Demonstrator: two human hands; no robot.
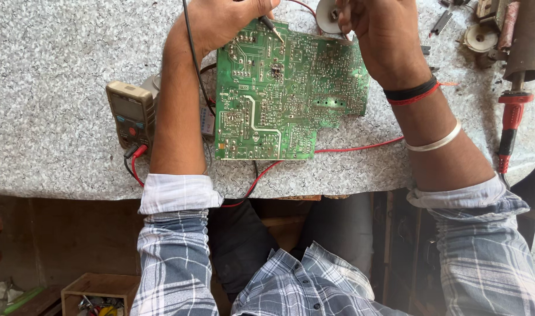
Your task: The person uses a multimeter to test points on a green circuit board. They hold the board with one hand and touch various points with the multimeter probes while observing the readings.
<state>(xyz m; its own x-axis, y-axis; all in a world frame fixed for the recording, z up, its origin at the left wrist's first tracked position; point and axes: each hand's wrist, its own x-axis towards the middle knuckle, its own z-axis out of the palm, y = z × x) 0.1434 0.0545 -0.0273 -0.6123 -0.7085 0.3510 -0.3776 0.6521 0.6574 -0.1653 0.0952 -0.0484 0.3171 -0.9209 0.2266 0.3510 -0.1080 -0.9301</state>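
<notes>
A large green circuit board (282,93) lies solder side up on the speckled grey bench top (57,70). My left hand (223,20) grips a black test probe (271,27) whose tip touches the board's top edge. My right hand (384,32) is closed over the board's upper right corner; a red lead (361,146) runs toward it, but the probe itself is hidden in the fist. A tan multimeter (131,114) lies left of my left forearm, with black and red leads plugged into its bottom.
A red-handled soldering iron (511,126) rests at the right, beside a rusty cylinder (527,41). Small round parts (481,36) and a white disc (326,14) lie at the top. Below the bench edge sits a wooden box of bits (98,295).
</notes>
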